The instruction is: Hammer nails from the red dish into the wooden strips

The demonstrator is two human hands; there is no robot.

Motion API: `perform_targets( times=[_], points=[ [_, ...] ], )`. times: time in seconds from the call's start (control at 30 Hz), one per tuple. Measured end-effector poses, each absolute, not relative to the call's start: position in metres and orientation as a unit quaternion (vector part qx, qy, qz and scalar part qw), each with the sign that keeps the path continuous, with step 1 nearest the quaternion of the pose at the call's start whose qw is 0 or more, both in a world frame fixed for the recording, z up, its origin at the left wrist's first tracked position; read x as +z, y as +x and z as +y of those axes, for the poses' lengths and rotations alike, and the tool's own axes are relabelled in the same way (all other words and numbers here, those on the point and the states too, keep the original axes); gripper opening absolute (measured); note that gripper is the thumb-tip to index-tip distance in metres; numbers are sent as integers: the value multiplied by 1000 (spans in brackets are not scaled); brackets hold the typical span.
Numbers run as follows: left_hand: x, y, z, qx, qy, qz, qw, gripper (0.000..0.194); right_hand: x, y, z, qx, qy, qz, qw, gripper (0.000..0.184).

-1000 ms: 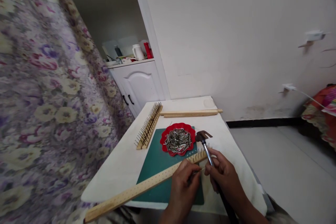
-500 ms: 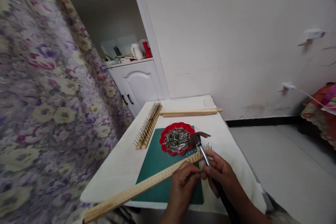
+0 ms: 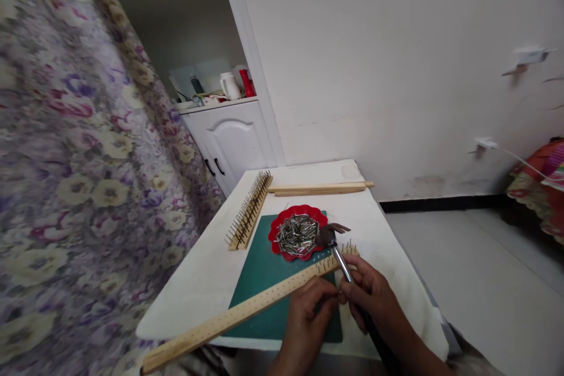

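Observation:
My right hand [image 3: 374, 294] is closed around a claw hammer [image 3: 341, 261] with a dark head and shiny shaft, its head up by the red dish. Close beside it, my left hand [image 3: 308, 311] is pinched, thumb against fingers, on what looks like a thin nail, mostly hidden where the fingertips of both hands meet. Beneath and behind the hands runs a wooden strip [image 3: 259, 301] dotted with small holes or marks. Several nails stand in its far right end. A red scalloped dish [image 3: 274, 229] full of loose nails [image 3: 297, 235] sits just beyond the strip.
A green cutting mat [image 3: 259, 264] lies under the dish on the white-covered table [image 3: 198, 282]. At the left stands a board studded with upright nails [image 3: 250, 214]. Wooden strips [image 3: 319, 190] lie across the back. A floral curtain [image 3: 88, 188] hangs to the left.
The hammer head has tipped a little left and down toward the dish. My hands have drawn together until their fingertips meet. The strip and dish stay in place.

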State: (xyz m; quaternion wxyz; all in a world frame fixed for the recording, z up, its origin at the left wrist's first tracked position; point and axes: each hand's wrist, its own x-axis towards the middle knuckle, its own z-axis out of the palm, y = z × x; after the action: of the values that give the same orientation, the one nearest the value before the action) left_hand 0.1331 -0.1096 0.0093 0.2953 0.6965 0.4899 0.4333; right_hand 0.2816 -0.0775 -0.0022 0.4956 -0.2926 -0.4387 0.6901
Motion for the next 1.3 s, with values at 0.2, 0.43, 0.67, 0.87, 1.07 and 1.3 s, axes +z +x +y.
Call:
perform_targets(
  times=[0.2,0.43,0.67,0.87,1.07,1.3],
  points=[
    [3,108,-102,466,600,585,285,17,2,287,-81,665,-319,-452,501,39],
    [-21,91,-74,502,560,606,259,19,7,287,-84,633,-364,-480,485,42],
    [-32,98,-65,482,577,613,242,17,4,282,-86,632,-369,-491,473,41],
    [-35,95,-64,454,600,622,216,13,6,278,-89,642,-365,-487,467,37],
    [-40,94,-62,446,616,619,194,12,-1,272,-92,654,-357,-497,445,36],
    [-38,95,-63,448,617,618,191,14,-2,263,-103,657,-359,-536,390,33]
  ],
)
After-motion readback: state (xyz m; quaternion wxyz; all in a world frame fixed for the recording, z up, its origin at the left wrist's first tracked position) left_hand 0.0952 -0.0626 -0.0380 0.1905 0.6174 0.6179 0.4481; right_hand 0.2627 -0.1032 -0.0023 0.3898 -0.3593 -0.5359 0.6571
